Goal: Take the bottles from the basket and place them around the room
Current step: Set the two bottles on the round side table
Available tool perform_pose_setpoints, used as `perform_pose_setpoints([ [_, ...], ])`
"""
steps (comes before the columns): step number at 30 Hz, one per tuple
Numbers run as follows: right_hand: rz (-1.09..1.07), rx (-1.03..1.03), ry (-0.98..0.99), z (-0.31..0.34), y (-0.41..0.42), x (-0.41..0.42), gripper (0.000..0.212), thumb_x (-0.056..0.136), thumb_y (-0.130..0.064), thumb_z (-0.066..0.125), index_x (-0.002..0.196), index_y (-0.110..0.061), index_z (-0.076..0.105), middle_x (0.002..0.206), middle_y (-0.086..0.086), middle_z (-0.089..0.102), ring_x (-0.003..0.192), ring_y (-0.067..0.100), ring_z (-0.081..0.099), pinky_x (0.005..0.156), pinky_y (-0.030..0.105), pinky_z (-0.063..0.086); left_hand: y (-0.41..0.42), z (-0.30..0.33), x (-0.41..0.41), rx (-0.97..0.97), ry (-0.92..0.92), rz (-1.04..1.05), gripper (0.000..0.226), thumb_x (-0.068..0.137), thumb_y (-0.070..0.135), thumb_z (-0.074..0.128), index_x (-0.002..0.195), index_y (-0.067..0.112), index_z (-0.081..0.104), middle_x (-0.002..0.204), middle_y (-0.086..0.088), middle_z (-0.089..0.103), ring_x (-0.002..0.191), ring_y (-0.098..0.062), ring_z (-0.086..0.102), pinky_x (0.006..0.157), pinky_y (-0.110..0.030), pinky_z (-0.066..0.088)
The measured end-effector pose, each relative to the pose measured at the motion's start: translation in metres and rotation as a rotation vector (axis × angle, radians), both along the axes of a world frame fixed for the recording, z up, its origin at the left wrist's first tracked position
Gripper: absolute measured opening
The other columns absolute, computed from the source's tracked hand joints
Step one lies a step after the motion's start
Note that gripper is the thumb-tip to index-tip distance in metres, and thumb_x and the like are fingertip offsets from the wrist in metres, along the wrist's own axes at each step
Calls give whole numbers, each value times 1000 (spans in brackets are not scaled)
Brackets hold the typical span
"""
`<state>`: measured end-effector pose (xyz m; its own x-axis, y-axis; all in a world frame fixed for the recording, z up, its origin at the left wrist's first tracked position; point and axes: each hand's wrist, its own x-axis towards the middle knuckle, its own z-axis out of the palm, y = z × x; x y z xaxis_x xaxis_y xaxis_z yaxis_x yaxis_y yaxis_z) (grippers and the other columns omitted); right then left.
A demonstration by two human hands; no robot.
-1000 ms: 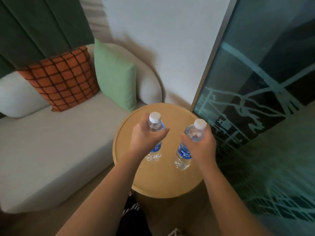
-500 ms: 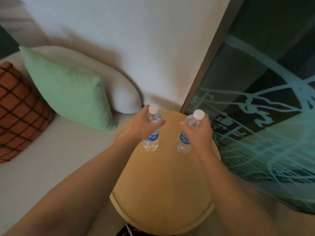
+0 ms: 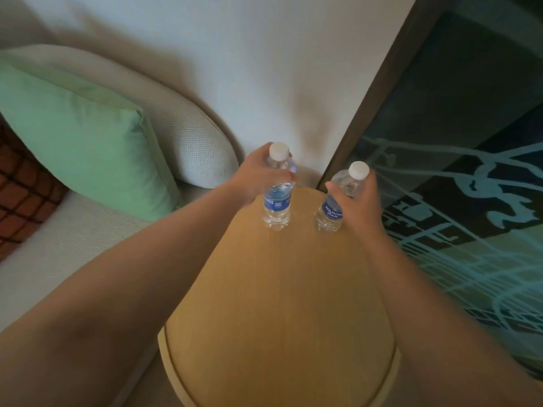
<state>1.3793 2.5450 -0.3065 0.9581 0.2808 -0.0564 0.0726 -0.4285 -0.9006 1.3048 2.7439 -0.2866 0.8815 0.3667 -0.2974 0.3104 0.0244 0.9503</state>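
1. My left grip (image 3: 258, 177) is wrapped around the neck of a clear plastic water bottle with a white cap and blue label (image 3: 277, 198).
2. My right grip (image 3: 357, 198) clasps a second, matching clear bottle (image 3: 333, 207).
3. Both bottles stand at the far edge of the round tan wooden desk (image 3: 282, 304), near each other, beside the cream sofa (image 3: 58, 245).

The left hand (image 3: 258, 179) covers the upper body of the left bottle (image 3: 277, 201), and the right hand (image 3: 357, 198) hides the far side of the right bottle (image 3: 333, 205), so part of its blue label cannot be read. Whether either bottle base touches the round table (image 3: 282, 304) cannot be told. The table's rim is cut off at 6 o'clock. At 9 o'clock the green cushion (image 3: 82, 142) and the orange checked cushion (image 3: 20, 195) run past the edge. Both forearms are blurred low down.
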Motion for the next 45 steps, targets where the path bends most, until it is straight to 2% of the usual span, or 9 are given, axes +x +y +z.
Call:
perform_pose_setpoints([
  [3, -1, 38, -3, -9, -5, 2, 53, 76, -32, 77, 114, -30, 41, 112, -6, 54, 101, 6, 54, 70, 1, 36, 3, 0, 13, -14, 4, -80, 49, 48, 21, 81, 92, 23, 61, 94, -6, 64, 90, -24, 64, 90, -47, 54],
  [12, 93, 77, -36, -23, -20, -6, 60, 75, -35, 77, 124, -22, 44, 118, 6, 58, 109, 17, 58, 88, 29, 48, -1, -4, 35, 43, 51, -395, 47, 54, 9, 74, 97, 24, 60, 100, -3, 58, 95, -21, 57, 82, -38, 51],
  [16, 94, 76, -42, -23, -21, -6, 61, 75, -36, 77, 125, -23, 43, 120, 4, 57, 111, 15, 55, 85, 20, 45, 6, -10, 33, 67, 65, -443, 72, 53, 29, 81, 118, 39, 53, 125, -3, 46, 115, -23, 52, 92, -36, 50],
  [20, 91, 90, -41, -24, -20, -7, 57, 76, -33, 77, 121, -21, 45, 119, 6, 58, 109, 17, 56, 87, 23, 46, -7, -23, 18, 291, -1, -111, 94, 43, 63, 79, 124, 39, 39, 131, -5, 39, 124, -18, 44, 101, -31, 42],
  [26, 113, 100, -29, -24, -22, -7, 59, 77, -40, 72, 125, -22, 43, 122, 5, 56, 111, 16, 56, 88, 24, 45, -36, -42, 10, 313, -12, 212, 72, 57, 55, 85, 111, 26, 49, 114, 1, 58, 102, -15, 58, 81, -26, 47],
  [30, 138, 95, -13, -24, -25, -7, 59, 81, -39, 69, 130, -24, 39, 124, 2, 54, 114, 13, 54, 87, 22, 43, -13, -30, 16, 246, -41, -125, 50, 77, 25, 81, 120, 23, 55, 116, 5, 64, 107, -13, 60, 93, -36, 50],
  [35, 148, 62, -13, -17, -25, -6, 59, 84, -36, 68, 134, -23, 39, 131, 5, 49, 121, 17, 50, 98, 36, 45, 2, -16, 29, 261, 107, -418, 93, 80, 29, 78, 153, 29, 20, 147, 2, 45, 133, -16, 44, 106, -31, 39],
  [40, 64, 72, 62, -14, -38, -8, 75, 75, -42, 74, 138, -40, 33, 148, -2, 31, 126, 13, 43, 87, 23, 44, -20, -31, 15, 353, -4, -1, 64, 67, 51, 82, 113, 25, 45, 104, 8, 58, 92, -9, 60, 73, -25, 48],
  [45, 39, 24, 53, -13, -39, -10, 65, 69, -33, 82, 117, -38, 39, 114, -13, 52, 100, 3, 57, 71, 18, 42, -31, -35, 13, 288, -33, 89, 55, 70, 45, 83, 105, 23, 46, 93, 15, 56, 83, -7, 62, 68, -35, 56],
])
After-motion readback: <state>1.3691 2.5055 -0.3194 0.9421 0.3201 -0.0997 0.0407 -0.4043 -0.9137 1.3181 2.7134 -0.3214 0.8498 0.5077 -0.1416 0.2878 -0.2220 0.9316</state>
